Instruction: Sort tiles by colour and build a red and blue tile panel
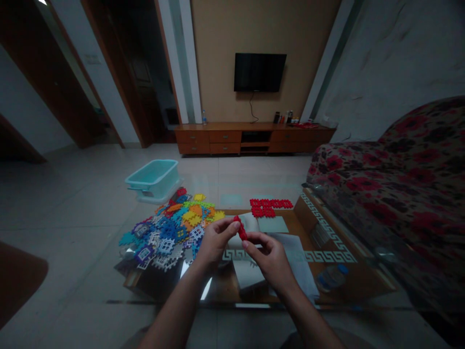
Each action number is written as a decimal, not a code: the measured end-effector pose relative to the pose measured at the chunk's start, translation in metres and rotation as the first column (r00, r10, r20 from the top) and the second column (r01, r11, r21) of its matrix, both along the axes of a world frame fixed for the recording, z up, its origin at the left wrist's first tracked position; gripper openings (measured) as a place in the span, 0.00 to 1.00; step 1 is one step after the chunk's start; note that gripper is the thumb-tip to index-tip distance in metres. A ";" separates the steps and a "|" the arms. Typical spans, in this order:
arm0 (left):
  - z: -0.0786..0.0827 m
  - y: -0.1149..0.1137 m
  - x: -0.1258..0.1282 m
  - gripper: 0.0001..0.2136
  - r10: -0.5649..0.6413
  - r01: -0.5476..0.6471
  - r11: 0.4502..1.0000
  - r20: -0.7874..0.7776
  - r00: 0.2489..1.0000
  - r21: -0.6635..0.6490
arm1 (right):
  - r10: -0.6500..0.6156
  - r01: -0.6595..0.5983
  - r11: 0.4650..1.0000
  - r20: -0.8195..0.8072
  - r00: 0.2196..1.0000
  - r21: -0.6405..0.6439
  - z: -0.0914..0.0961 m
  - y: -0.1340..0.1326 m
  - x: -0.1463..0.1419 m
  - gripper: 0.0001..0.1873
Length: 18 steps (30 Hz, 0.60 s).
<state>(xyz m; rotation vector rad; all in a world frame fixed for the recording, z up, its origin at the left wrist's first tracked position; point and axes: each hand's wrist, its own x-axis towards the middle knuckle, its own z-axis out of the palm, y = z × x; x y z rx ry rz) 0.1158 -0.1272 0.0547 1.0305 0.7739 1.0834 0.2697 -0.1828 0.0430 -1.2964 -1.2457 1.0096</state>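
Between my two hands, over the middle of the glass table, is a red interlocking plastic piece (240, 229), seen nearly edge-on. The fingertips of my left hand (218, 237) pinch its upper end. My right hand (267, 254) grips the lower end with thumb and fingers; whether it is one piece or two joined, I cannot tell. Farther back on the right, flat red pieces (271, 206) lie joined in two rows. To the left of my hands spreads a heap of interlocking pieces (181, 225) in blue, yellow, orange, white and purple, some shaped like windows.
A teal plastic bin (154, 175) stands at the table's far left. Under the glass top are papers (294, 257) and a water bottle with a blue cap (332, 277). A floral sofa (407, 169) borders the right side. Beyond are a wooden TV cabinet (225, 137) and a wall-mounted television (260, 72).
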 end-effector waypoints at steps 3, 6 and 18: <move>0.000 0.001 0.000 0.18 -0.001 0.001 1.000 -0.003 1.000 -0.004 | -0.020 0.020 1.000 0.011 1.000 0.005 0.002 -0.001 -0.001 0.21; -0.001 0.001 0.000 0.18 0.008 -0.008 1.000 -0.005 1.000 -0.010 | -0.041 0.041 0.999 -0.001 0.999 0.007 0.004 -0.001 -0.002 0.22; -0.001 0.000 0.002 0.16 -0.003 0.004 1.000 0.028 1.000 -0.023 | -0.051 0.052 0.999 -0.007 0.999 0.007 0.005 -0.001 -0.003 0.20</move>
